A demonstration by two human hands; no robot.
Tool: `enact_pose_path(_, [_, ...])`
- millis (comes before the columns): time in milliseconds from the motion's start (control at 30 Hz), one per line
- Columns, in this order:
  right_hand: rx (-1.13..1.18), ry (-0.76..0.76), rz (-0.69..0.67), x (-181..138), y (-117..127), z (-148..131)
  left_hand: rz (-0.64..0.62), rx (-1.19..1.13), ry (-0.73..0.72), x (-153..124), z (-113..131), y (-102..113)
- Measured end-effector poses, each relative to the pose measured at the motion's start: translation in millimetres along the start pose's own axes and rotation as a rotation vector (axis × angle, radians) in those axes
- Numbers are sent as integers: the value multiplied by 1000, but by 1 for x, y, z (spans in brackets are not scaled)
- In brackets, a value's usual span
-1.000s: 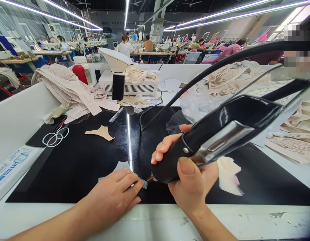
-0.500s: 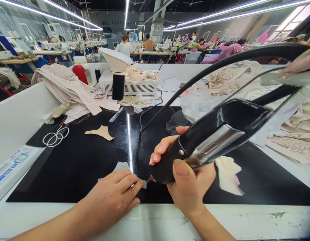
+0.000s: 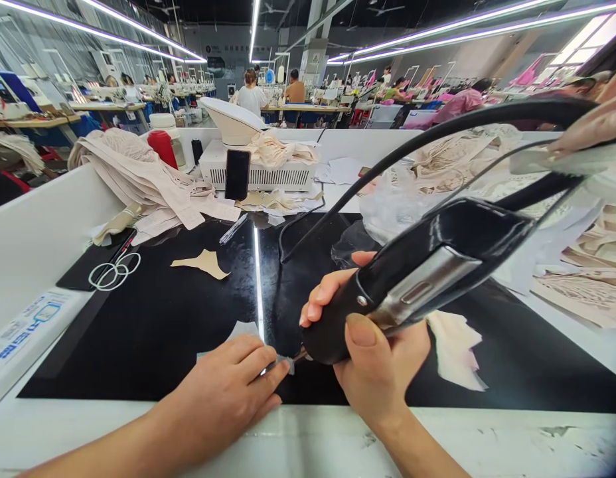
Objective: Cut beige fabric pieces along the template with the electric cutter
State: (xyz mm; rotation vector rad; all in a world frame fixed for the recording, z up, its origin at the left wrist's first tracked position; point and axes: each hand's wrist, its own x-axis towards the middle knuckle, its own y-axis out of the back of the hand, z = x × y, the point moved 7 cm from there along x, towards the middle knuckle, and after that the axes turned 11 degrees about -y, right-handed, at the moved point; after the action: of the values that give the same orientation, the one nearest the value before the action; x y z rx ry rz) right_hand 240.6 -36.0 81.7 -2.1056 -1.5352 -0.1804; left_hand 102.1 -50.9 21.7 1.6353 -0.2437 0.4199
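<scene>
The white desk [image 3: 487, 437] before you carries the whole of your work; its front edge shows dark marks. A black mat [image 3: 139, 332] covers most of its surface. At the far left of the desk, a heap of pale fabric [image 3: 131, 169] lies piled, partly over the mat's edge. A vented white unit [image 3: 268, 179] stands behind the mat.

Your black handheld tool [image 3: 422, 279] tilts above the mat, tip end low and towards your left. Your right hand [image 3: 387, 362] has its fingers clamped on the front of this tool. Your left hand [image 3: 233, 375] lies palm down near the front of the mat, fingers close together; whether they pinch or only press cannot be told.

A cream scrap [image 3: 457, 348] lies on the mat, to the right of your right hand. A tan piece [image 3: 203, 263] lies flat farther back. The grey piece [image 3: 244, 329] is on the mat, largely hidden under your left hand. Just beside its exposed end is the tool's metal tip [image 3: 301, 356]; contact cannot be confirmed.
</scene>
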Motion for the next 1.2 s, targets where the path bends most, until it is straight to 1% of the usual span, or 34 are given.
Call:
enact_pose_path(200, [25, 11, 46, 1, 2, -1, -52, -15, 1, -4, -1, -4])
enact_pose_path(400, [7, 4, 15, 1, -1, 0, -17, 8, -3, -2, 1, -2])
enact_pose_path(533, [5, 2, 3, -1, -1, 0, -35, -5, 5, -1, 0, -4])
enact_pose_path(700, [-23, 16, 6, -2, -1, -3, -18, -13, 2, -2, 0, -4])
enact_pose_path(833, [17, -17, 19, -5, 1, -3, -16, -13, 7, -2, 1, -2])
enact_pose_path(1000, [57, -5, -3, -9, -1, -3, -25, -18, 14, -3, 0, -2])
enact_pose_path(1200, [-22, -24, 14, -10, -2, -1, -16, -25, -2, 0, 1, -1])
